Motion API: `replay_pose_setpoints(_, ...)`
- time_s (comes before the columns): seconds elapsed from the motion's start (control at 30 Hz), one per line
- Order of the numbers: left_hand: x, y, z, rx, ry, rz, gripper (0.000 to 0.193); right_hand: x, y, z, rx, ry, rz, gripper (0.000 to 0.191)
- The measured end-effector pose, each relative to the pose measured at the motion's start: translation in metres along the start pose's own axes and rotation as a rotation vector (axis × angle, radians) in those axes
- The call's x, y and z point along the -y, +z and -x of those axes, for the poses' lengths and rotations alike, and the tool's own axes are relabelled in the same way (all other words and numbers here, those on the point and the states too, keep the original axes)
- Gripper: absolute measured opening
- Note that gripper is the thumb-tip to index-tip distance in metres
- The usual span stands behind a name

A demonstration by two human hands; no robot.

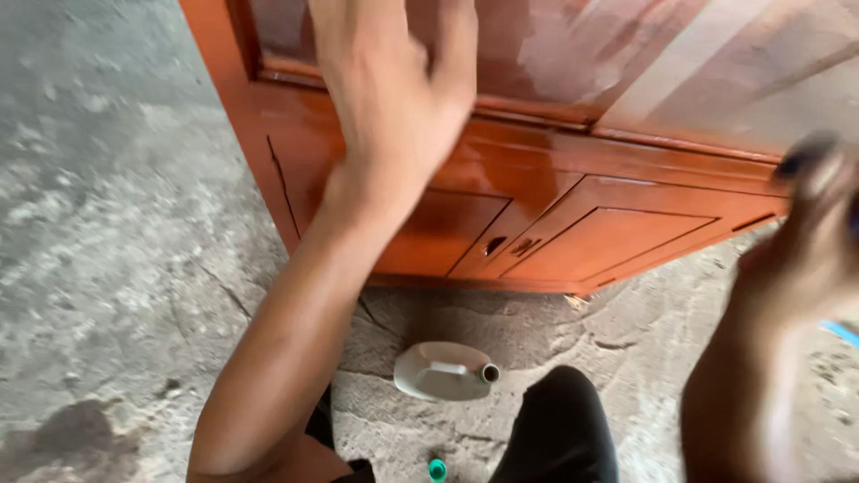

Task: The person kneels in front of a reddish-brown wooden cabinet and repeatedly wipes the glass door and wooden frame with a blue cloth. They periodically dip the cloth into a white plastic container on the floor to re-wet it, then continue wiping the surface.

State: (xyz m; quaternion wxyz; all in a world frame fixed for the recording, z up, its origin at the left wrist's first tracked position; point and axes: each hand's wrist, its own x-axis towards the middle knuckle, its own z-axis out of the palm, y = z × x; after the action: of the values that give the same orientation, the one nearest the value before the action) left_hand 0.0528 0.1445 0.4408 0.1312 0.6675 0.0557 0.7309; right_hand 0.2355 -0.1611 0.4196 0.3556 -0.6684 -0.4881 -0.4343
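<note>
Down nearest the camera I see a small green cap [437, 469] on the cracked concrete floor [107, 268], just beside my dark-clad knee [559, 429]. A little past it a pale plastic jug [443, 370] lies on its side, its open neck pointing right (no cap on it), well apart from both hands. My left hand [394, 85] is raised in front of the glossy orange-brown wooden cabinet [555, 215], fingers spread and holding nothing, the palm laid on or held close to the wet-looking face above the lower panelled doors; I cannot tell whether it actually touches. My right hand [810, 237] sits at the right edge, heavily blurred, curled around something dark at its top; what that thing is, and how firm the hold is, I cannot make out. Farther up, the cabinet's upper panes reflect light.
</note>
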Motion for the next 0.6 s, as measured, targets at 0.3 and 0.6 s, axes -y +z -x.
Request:
replay_pose_setpoints(0.3, -0.145, 0.018, 0.093, 0.867, -0.186, 0.395, 0.041, 0.074, 0.024, 0.186, -0.194, 0.979, -0.935, 0.008)
replay_pose_setpoints(0.6, -0.187, 0.001, 0.188, 0.666, -0.946, 0.78, 0.028, 0.09, 0.02, 0.178, -0.291, 1.096, -1.33, 0.01)
